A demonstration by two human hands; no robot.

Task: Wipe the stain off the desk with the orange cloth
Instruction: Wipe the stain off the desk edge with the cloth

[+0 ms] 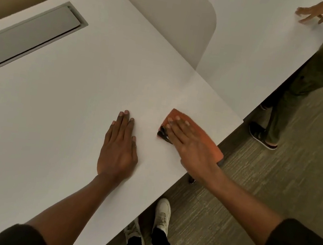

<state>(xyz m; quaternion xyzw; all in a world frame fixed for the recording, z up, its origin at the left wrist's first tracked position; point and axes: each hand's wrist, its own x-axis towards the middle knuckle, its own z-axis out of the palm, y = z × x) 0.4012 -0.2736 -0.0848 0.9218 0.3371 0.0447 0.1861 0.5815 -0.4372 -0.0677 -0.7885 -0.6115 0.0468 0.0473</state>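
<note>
Orange cloth (206, 137) lies flat under the right hand (192, 146), whose spread fingers press it onto the white desk (54, 106) near the desk's edge. A dark stain (163, 133) shows just beside its fingertips. The left hand (120, 147) rests open, palm down, nearby, touching nothing else.

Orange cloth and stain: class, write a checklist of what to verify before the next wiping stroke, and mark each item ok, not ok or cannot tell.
1. Right hand flat on the orange cloth: ok.
2. Cloth touching the dark stain: ok.
3. Stain gone: not ok, part still shows.
4. Left hand bracing flat on the desk, clear of the cloth: ok.
5. Cloth fully on the desk: cannot tell, it reaches the edge.
</note>
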